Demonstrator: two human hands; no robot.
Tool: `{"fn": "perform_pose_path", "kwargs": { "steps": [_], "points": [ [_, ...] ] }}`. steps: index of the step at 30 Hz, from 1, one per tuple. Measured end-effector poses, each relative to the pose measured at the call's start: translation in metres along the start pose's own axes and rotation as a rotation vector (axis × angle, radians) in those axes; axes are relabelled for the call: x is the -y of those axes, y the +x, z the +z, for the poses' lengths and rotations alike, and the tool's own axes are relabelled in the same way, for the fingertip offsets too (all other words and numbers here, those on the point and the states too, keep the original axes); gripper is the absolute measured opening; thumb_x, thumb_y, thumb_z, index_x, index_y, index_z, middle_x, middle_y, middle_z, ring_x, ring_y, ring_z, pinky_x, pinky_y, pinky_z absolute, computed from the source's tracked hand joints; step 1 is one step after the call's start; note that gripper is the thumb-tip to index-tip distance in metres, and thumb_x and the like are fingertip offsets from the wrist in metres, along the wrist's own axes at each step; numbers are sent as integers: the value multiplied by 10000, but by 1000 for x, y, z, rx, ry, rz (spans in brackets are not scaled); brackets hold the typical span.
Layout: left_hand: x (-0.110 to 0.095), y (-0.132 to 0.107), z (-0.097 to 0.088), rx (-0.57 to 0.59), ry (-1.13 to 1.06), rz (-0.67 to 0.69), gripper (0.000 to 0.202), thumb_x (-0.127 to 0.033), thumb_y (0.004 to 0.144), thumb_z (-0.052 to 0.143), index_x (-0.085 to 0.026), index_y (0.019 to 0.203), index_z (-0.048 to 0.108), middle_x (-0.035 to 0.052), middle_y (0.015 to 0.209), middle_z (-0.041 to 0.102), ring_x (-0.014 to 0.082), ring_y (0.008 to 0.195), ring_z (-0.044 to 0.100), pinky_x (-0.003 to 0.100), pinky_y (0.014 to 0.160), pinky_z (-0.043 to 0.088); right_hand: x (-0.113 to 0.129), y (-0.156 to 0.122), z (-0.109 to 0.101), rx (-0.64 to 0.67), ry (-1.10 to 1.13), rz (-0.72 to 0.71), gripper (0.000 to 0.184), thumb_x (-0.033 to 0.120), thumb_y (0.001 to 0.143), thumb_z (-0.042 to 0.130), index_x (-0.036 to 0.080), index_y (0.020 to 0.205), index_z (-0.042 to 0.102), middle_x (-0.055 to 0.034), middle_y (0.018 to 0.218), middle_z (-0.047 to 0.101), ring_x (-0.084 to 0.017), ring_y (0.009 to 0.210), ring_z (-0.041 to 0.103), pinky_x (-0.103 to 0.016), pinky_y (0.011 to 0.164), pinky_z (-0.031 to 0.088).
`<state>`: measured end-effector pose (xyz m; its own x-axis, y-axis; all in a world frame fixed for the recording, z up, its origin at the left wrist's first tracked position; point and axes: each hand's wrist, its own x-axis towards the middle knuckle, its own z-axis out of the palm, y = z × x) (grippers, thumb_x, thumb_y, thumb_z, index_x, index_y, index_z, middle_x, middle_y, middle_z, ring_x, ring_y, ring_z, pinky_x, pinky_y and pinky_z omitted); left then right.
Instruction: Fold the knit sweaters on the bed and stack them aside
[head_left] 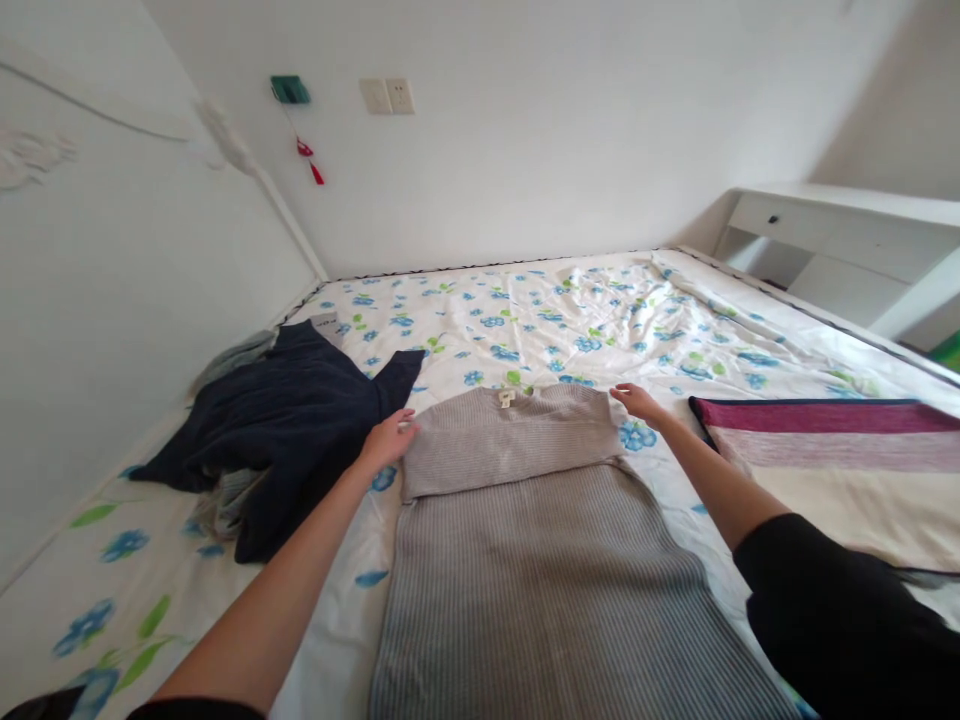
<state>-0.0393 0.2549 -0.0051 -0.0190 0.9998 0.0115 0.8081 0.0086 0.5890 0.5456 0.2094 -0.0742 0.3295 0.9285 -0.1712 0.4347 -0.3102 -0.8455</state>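
A grey ribbed knit sweater (pixel 525 570) lies flat, its sleeves (pixel 510 452) folded across the upper part. A small white label (pixel 507 399) shows at the neckline. At the sweater's upper left edge is my left hand (pixel 391 440), palm down, with the fingers stretched out and slightly apart. My right hand (pixel 637 402) is by the opposite shoulder corner, its fingertips extended towards the fabric. Neither hand visibly grips the knit. Left of my left hand, a heap of dark navy clothing (pixel 277 410) lies with some grey fabric (pixel 229 500) under it.
A folded striped garment (pixel 832 450) in maroon, pink and cream lies on the right. Everything rests on a bed with a blue-flowered white sheet (pixel 502 325). A white headboard (pixel 112 280) bounds the left, a wall (pixel 540 140) the far side. White drawers (pixel 832 240) stand at the right.
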Motion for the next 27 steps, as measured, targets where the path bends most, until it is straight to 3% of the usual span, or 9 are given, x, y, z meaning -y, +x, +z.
{"fn": "perform_pose_path", "kwargs": {
  "steps": [3, 7, 9, 11, 15, 18, 20, 24, 27],
  "points": [
    [-8, 31, 27, 41, 117, 37, 425, -375, 875, 750, -225, 1273, 756, 138, 1365, 776, 317, 1251, 725, 330, 1061, 515, 13, 32, 28, -16, -60, -29, 532, 438, 853, 833, 147, 1287, 731, -176, 1305, 756, -255, 1141, 722, -351, 1004, 548],
    [-6, 59, 54, 22, 175, -26, 371, -386, 857, 792, -194, 1175, 803, 188, 1282, 799, 371, 1220, 731, 377, 1022, 536, 20, 55, 60, 26, -123, -33, 376, 424, 826, 849, 135, 1063, 806, -111, 1001, 804, -267, 977, 736, -348, 924, 551],
    [-4, 71, 57, -16, 190, -66, 312, -388, 870, 781, -196, 1111, 827, 177, 1208, 821, 365, 1159, 749, 376, 978, 549, 25, 63, 68, 59, -111, -67, 349, 470, 846, 817, 146, 977, 821, -60, 874, 782, -233, 879, 712, -313, 848, 546],
    [-2, 82, 54, -82, 176, -85, 293, -395, 907, 742, -205, 1109, 837, 147, 1171, 831, 330, 1106, 760, 354, 940, 551, 31, 72, 68, 27, -38, -151, 387, 517, 893, 746, 163, 1027, 829, -29, 870, 776, -198, 849, 682, -281, 805, 531],
    [-2, 93, 41, -207, 128, -126, 336, -416, 954, 691, -209, 1183, 823, 135, 1217, 821, 322, 1128, 742, 369, 952, 538, 37, 91, 57, -203, 18, -164, 468, 547, 920, 694, 175, 1174, 819, -49, 981, 794, -216, 941, 694, -308, 882, 535],
    [-2, 85, 35, -156, 179, -159, 366, -421, 928, 729, -224, 1227, 805, 146, 1270, 797, 358, 1173, 717, 412, 981, 536, 30, 90, 50, -236, -105, -26, 423, 498, 933, 697, 170, 1174, 808, -93, 1032, 802, -266, 1035, 720, -371, 982, 536],
    [-1, 71, 34, -139, 232, -86, 459, -412, 895, 766, -225, 1314, 762, 166, 1374, 740, 373, 1231, 685, 416, 1011, 533, 19, 77, 48, -210, -146, 5, 411, 463, 931, 718, 166, 1207, 783, -122, 1088, 805, -289, 1108, 723, -390, 1033, 527],
    [6, 25, 31, -150, 253, 103, 495, -357, 923, 700, -221, 1399, 686, 160, 1531, 617, 362, 1361, 601, 400, 1134, 474, -10, 24, 43, -156, -218, -57, 531, 479, 946, 724, 158, 1368, 692, -183, 1271, 763, -317, 1228, 698, -414, 1117, 491],
    [16, -25, 26, -140, 198, 90, 492, -374, 917, 686, -211, 1380, 654, 174, 1451, 648, 352, 1324, 622, 407, 1130, 473, -34, -27, 32, -94, -282, -69, 470, 470, 940, 719, 175, 1306, 729, -146, 1147, 792, -299, 1135, 728, -385, 1068, 514]
  ]
}}
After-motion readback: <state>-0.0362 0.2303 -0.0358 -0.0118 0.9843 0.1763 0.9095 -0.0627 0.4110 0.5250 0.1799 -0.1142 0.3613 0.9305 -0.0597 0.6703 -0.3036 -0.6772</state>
